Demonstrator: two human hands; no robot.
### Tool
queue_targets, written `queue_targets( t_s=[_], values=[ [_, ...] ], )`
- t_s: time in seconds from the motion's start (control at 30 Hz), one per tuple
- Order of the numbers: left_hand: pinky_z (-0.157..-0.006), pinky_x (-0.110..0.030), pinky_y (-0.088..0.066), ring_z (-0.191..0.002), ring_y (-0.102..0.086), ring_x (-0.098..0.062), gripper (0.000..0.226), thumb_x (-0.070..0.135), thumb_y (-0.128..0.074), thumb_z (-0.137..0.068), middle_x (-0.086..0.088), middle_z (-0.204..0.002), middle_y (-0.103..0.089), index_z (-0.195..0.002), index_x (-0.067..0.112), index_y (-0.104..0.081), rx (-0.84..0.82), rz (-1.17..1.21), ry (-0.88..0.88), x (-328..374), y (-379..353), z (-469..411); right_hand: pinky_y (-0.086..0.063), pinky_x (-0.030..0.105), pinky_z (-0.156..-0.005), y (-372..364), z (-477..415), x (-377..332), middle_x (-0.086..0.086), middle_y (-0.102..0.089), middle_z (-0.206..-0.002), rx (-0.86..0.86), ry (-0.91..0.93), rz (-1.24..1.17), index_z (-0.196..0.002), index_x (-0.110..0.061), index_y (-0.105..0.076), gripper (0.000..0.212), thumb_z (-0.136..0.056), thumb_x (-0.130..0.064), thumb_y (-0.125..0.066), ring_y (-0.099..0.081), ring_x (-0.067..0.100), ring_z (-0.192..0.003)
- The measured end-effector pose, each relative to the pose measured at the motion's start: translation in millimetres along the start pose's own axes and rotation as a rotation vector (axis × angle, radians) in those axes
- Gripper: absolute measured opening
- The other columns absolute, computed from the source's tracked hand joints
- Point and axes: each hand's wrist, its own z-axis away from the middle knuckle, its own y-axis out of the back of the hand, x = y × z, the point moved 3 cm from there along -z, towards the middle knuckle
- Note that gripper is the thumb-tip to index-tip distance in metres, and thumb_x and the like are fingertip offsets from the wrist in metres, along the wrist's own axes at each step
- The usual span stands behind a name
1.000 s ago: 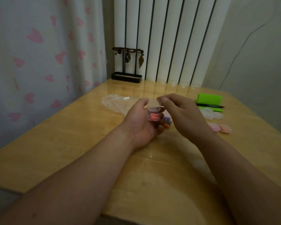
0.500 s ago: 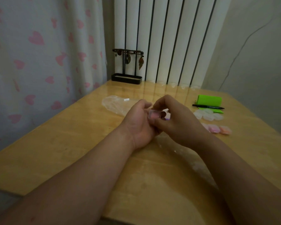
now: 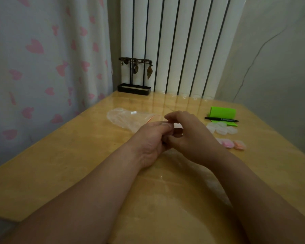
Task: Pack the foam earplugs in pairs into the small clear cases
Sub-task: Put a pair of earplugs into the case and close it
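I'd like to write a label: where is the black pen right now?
The black pen lies on the table's far right side, across the green notepad, just behind the empty clear cases.

The right hand (image 3: 188,136) has closed in against the left hand (image 3: 151,138), whose fingers now hide the pink-filled case seen earlier.

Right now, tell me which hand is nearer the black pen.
Right. The right hand lies beside the black pen, just nearer the camera and to its left. The left hand sits beyond the right one, farther from the pen.
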Motion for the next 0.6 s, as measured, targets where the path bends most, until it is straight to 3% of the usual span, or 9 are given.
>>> queue_targets(
  t_s=[0.2, 0.3, 0.37, 0.43, 0.5, 0.6],
  values=[
    [-0.079, -0.031, -0.063, -0.100, -0.079, -0.019, 0.027, 0.011, -0.054, -0.112, -0.012, -0.108, -0.078, -0.128, 0.000, -0.072, 0.003, 0.001, -0.018, -0.4, 0.2, 1.5, -0.045, 0.023, -0.095, 2.1, 0.9, -0.4, -0.011, -0.060, -0.120, 0.043, 0.001, 0.028, -0.130, -0.029, -0.066, 0.041, -0.090, -0.029, -0.077, -0.054, 0.009, -0.115],
    [-0.084, -0.034, -0.064, -0.099, -0.079, -0.018, 0.026, 0.012, -0.055, -0.112, -0.015, -0.115, -0.079, -0.126, 0.001, -0.073, -0.018, -0.020, -0.026, -0.2, -1.4, 3.1, -0.041, 0.011, -0.084, 4.3, 1.3, -0.6, -0.013, -0.060, -0.115, 0.043, -0.006, 0.032, -0.124, -0.030, -0.068, 0.033, -0.092, -0.027, -0.075, -0.054, 0.005, -0.109],
    [-0.092, -0.040, -0.065, -0.110, -0.077, -0.024, 0.027, 0.016, -0.056, -0.112, -0.018, -0.121, -0.077, -0.126, 0.001, -0.073, -0.055, -0.007, -0.027, 0.4, -4.8, 5.5, -0.040, 0.011, -0.078, 8.1, 3.8, 2.0, -0.013, -0.063, -0.112, 0.053, -0.019, 0.003, -0.122, -0.030, -0.069, 0.027, -0.095, -0.028, -0.073, -0.056, 0.002, -0.103],
    [-0.102, -0.049, -0.062, -0.125, -0.072, -0.032, 0.032, 0.024, -0.057, -0.113, -0.022, -0.133, -0.073, -0.133, 0.002, -0.071, -0.131, 0.046, 0.003, 1.7, -10.3, 9.5, -0.042, 0.013, -0.079, 15.5, 5.4, 8.5, -0.013, -0.066, -0.114, 0.080, -0.071, -0.047, -0.126, -0.028, -0.066, 0.030, -0.098, -0.031, -0.073, -0.059, 0.000, -0.103],
    [-0.107, -0.051, -0.059, -0.126, -0.072, -0.034, 0.035, 0.030, -0.056, -0.113, -0.021, -0.138, -0.072, -0.137, 0.008, -0.067, -0.192, 0.065, 0.042, 3.4, -17.3, 14.8, -0.047, 0.018, -0.084, 31.2, 5.3, 17.4, -0.012, -0.067, -0.117, 0.106, -0.138, -0.060, -0.134, -0.026, -0.063, 0.041, -0.096, -0.036, -0.075, -0.061, 0.002, -0.107],
    [-0.097, -0.044, -0.064, -0.116, -0.077, -0.034, 0.035, 0.033, -0.057, -0.112, -0.020, -0.136, -0.072, -0.141, 0.013, -0.057, -0.187, 0.033, 0.066, 5.4, -23.2, 18.0, -0.053, 0.027, -0.092, 63.7, 11.0, 36.3, -0.013, -0.067, -0.115, 0.134, -0.198, -0.002, -0.132, -0.025, -0.064, 0.042, -0.096, -0.042, -0.075, -0.063, 0.003, -0.107]
  ],
)
